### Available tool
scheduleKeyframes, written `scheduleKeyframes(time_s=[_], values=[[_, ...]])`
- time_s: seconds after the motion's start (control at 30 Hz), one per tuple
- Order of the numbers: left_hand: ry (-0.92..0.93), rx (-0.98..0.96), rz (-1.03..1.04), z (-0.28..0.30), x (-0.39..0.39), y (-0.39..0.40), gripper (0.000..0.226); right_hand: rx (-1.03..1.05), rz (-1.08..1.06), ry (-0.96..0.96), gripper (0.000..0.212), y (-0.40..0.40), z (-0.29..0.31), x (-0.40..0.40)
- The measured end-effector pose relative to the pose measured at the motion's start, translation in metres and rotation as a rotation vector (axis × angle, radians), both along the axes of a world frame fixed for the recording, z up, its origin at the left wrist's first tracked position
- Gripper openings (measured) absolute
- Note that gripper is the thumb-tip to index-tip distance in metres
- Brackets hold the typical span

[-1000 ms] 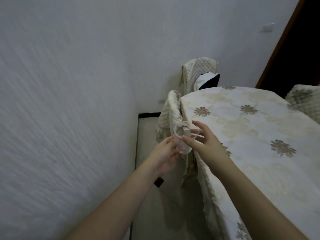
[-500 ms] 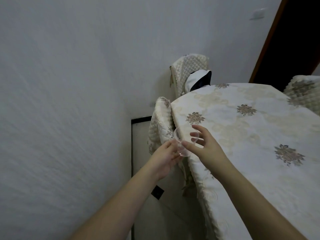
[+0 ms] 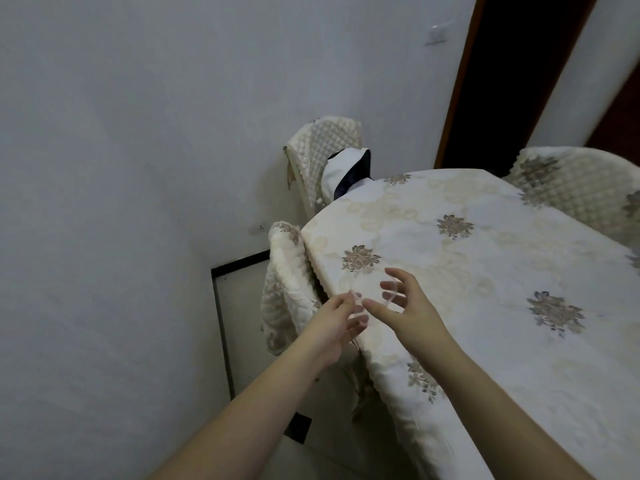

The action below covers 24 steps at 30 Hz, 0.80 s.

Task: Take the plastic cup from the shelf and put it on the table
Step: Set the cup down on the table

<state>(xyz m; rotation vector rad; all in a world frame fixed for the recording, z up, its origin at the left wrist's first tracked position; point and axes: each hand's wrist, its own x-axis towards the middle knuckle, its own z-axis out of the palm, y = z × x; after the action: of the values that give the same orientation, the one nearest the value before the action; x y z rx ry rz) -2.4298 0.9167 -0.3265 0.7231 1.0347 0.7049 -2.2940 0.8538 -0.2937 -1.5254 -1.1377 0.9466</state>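
Note:
A clear plastic cup [image 3: 374, 294], blurred and hard to make out, hangs just above the left edge of the table [image 3: 485, 271], which is covered by a cream cloth with flower motifs. My left hand [image 3: 332, 323] pinches the cup's near end from the left. My right hand [image 3: 410, 313] reaches around it from the right, thumb and fingers spread on its sides. I cannot tell whether the cup touches the cloth. No shelf is in view.
A white wall runs along the left. A quilted chair [image 3: 287, 289] is tucked against the table's left edge and another chair [image 3: 322, 157] stands at the far end with a white and dark cloth [image 3: 346, 171] on it. A third chair [image 3: 581, 188] is at the right.
Both hands have carried the cup to the right, from beside the chair back to over the table's edge. The view has swung so that more of the table shows.

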Motion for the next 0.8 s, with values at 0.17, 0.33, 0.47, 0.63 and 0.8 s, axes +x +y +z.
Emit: scheduleKeyframes(time_s=[0.17, 0.33, 0.47, 0.63, 0.8], values=[[-0.010, -0.003, -0.061, -0.015, -0.007, 0.050, 0.023, -0.013, -0.040, -0.009, 0.068, 0.040, -0.010, -0.014], [0.013, 0.026, -0.143, -0.030, -0.009, 0.090, 0.020, 0.000, -0.119, -0.042, 0.065, 0.065, -0.022, -0.026], [0.050, 0.065, -0.211, -0.042, -0.004, 0.109, 0.018, -0.008, -0.143, -0.027, 0.064, 0.078, -0.033, -0.023], [0.099, 0.069, -0.269, -0.059, 0.010, 0.130, 0.024, -0.053, -0.150, -0.035, 0.066, 0.096, -0.053, -0.005], [0.107, 0.023, -0.273, -0.076, 0.031, 0.149, 0.018, -0.078, -0.170, -0.005, 0.071, 0.113, -0.084, 0.014]])
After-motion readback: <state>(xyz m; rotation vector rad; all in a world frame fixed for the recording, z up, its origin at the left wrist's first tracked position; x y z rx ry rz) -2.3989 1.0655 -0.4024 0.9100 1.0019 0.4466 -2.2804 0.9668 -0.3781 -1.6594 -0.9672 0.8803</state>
